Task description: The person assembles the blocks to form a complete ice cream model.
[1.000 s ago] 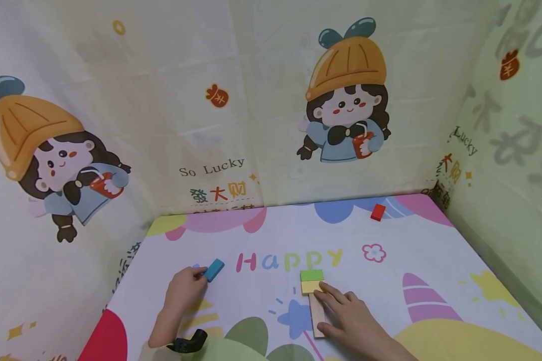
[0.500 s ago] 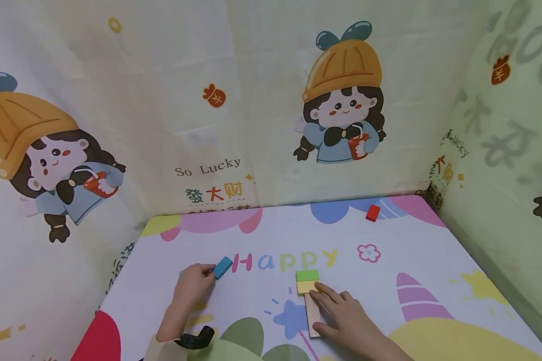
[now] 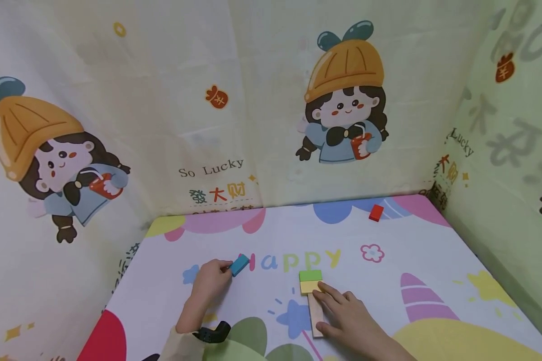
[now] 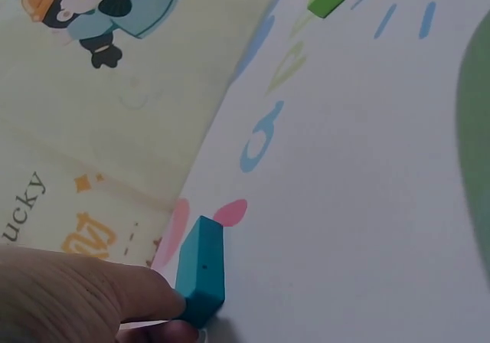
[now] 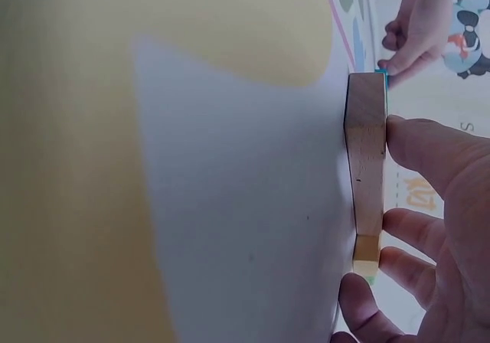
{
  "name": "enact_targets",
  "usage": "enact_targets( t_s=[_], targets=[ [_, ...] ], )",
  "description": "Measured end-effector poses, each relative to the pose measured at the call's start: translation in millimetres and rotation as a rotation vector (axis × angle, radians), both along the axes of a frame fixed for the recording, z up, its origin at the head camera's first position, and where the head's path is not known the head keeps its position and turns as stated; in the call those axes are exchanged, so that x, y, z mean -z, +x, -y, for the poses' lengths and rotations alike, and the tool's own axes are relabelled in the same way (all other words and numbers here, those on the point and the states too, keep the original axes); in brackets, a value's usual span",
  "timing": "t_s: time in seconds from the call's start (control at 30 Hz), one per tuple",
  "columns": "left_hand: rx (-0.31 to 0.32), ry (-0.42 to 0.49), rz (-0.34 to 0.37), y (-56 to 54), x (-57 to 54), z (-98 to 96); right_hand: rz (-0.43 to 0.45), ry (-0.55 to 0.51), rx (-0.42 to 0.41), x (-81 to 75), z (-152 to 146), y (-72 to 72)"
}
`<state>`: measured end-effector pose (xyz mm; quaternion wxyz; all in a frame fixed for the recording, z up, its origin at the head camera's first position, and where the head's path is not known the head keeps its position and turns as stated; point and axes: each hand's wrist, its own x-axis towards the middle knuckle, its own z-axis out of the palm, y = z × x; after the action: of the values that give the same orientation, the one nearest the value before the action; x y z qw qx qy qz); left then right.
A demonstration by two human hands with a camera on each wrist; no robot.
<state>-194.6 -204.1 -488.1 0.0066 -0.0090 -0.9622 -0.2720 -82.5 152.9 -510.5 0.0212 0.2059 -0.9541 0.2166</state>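
My left hand (image 3: 212,282) pinches a blue rectangular block (image 3: 240,264) between thumb and fingers, over the printed letter H. In the left wrist view the blue block (image 4: 203,270) tilts upward from the fingertips. To the right, a green block (image 3: 310,275) touches a yellow block (image 3: 308,287), and a longer plain wooden block (image 3: 314,313) runs from the yellow one toward me. My right hand (image 3: 354,318) rests on these: fingertips on the yellow block, thumb on the near part of the wooden block (image 5: 367,171). Its fingers are loosely extended, not curled round anything.
A red block (image 3: 376,213) lies near the table's back right. The table (image 3: 180,250) has a printed cover with letters and shapes. Patterned cloth walls (image 3: 271,125) stand behind it and at both sides.
My left hand has moved right with the blue block, closer to the green and yellow blocks. My right hand stays in place on the yellow and wooden blocks.
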Motion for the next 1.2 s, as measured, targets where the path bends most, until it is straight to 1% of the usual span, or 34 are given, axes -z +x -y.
enact_targets(
  t_s=[0.2, 0.33, 0.57, 0.67, 0.83, 0.93, 1.13, 1.2],
  targets=[
    [0.020, 0.015, 0.011, -4.7, 2.5, -11.4, -0.002, -0.006, 0.004, -0.1, -1.1, -0.3],
    [0.018, 0.030, 0.020, -7.0, 3.9, -18.0, -0.005, -0.006, 0.007, 0.4, -1.1, -0.5],
    [0.055, 0.025, -0.011, -6.9, 4.2, -30.2, 0.011, -0.006, 0.000, 0.4, -1.0, -0.7],
    [0.065, 0.020, -0.011, -6.8, 3.9, -37.7, 0.007, 0.001, 0.000, 0.6, -1.5, -0.7],
    [0.096, 0.011, -0.025, -9.7, 2.5, -52.3, 0.001, 0.009, -0.001, -0.5, -2.6, -0.7],
    [0.117, -0.001, -0.041, -11.8, 2.5, -60.7, 0.015, 0.006, -0.002, -2.4, -2.4, -0.4],
    [0.144, -0.013, -0.029, -15.8, 3.8, -75.5, 0.054, 0.006, -0.004, -5.4, -0.3, -0.3],
    [0.156, -0.016, -0.033, -17.0, 5.8, -79.9, 0.058, 0.007, -0.003, -5.4, 0.2, -0.2]
  ],
)
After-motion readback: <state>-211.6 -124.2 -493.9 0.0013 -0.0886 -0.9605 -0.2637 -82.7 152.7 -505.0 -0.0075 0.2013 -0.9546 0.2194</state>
